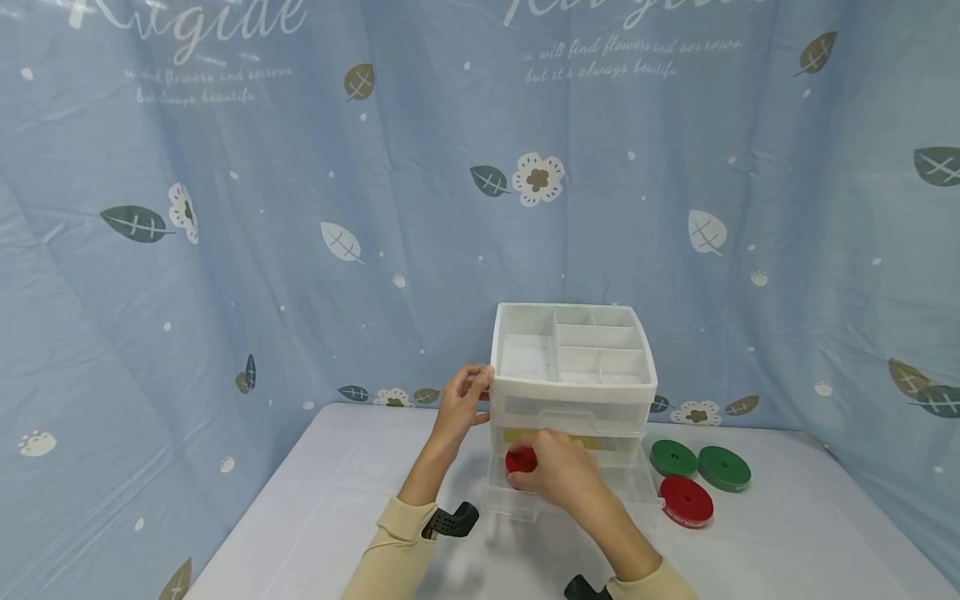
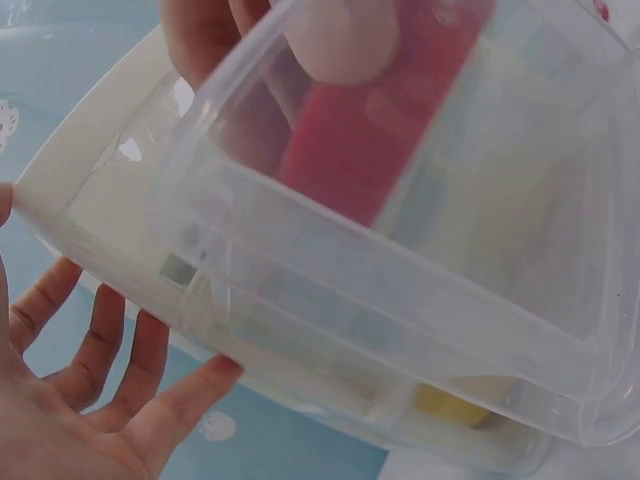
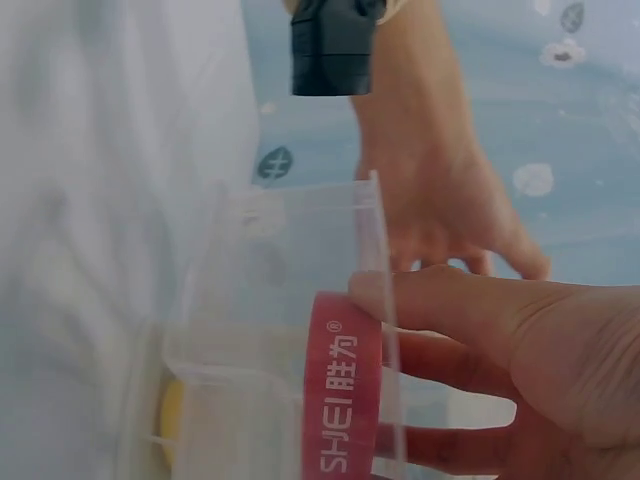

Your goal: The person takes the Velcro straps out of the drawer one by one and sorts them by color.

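Note:
A white drawer unit [image 1: 573, 392] with a compartmented top stands on the table, its clear bottom drawer [image 1: 626, 485] pulled out. My left hand [image 1: 459, 408] touches the unit's left side with spread fingers, seen closer in the left wrist view. My right hand [image 1: 562, 471] pinches a red tape roll [image 1: 521, 460] between thumb and fingers at the bottom drawer. In the right wrist view, the red tape roll [image 3: 342, 390] stands on edge, white lettering on its band. Through the drawer above shows something yellow [image 1: 592, 443], its shape unclear.
To the right of the unit lie two green tape rolls [image 1: 673, 458] and another red tape roll [image 1: 687, 502], flat on the white table [image 1: 795, 533]. Behind the unit hangs a blue patterned curtain [image 1: 420, 183].

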`<state>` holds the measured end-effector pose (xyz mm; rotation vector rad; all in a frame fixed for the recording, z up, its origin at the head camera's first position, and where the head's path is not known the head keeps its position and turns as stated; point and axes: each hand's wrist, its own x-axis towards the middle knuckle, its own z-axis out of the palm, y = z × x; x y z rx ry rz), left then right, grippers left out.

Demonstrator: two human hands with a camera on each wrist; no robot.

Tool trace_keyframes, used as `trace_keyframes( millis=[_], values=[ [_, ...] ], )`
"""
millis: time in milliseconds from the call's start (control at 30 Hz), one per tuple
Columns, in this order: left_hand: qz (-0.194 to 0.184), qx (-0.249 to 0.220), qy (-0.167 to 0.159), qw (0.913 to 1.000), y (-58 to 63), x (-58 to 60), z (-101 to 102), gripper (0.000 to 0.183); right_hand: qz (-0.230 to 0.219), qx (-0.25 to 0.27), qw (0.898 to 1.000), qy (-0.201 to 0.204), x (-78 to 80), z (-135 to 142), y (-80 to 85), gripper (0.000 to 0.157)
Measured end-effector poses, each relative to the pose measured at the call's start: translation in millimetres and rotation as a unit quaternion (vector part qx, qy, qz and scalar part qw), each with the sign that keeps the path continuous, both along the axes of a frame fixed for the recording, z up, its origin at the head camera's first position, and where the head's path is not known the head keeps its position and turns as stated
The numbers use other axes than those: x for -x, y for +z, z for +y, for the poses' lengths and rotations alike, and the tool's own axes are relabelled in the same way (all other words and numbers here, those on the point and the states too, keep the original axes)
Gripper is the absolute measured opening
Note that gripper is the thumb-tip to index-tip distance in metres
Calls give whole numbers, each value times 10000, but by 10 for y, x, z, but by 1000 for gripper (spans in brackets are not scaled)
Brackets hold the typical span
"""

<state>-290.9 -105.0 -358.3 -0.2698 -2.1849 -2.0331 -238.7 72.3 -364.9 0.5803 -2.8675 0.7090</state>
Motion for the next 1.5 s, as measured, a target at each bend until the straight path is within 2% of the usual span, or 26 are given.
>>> trace_keyframes(
  millis=[200,467,867,1133,1400,1500],
  values=[
    [-1,-8,28,10000,1,4,6,33,73,89,9999,-24,-77,46,106,28],
    [2,45,45,10000,2,0,13,36,236,124,9996,-133,-155,159,160,25],
    [-74,86,95,9999,9,-5,30,35,176,414,9979,-467,-226,439,115,28],
    [-93,53,86,9999,-4,13,27,34,77,258,9948,-984,-290,749,131,38],
    [-113,3,126,9999,-26,46,17,35,131,206,9925,-1198,-334,985,77,41],
    [-49,-18,198,9998,-147,155,10,39,126,334,9921,-1199,-351,1060,79,40]
  ],
)
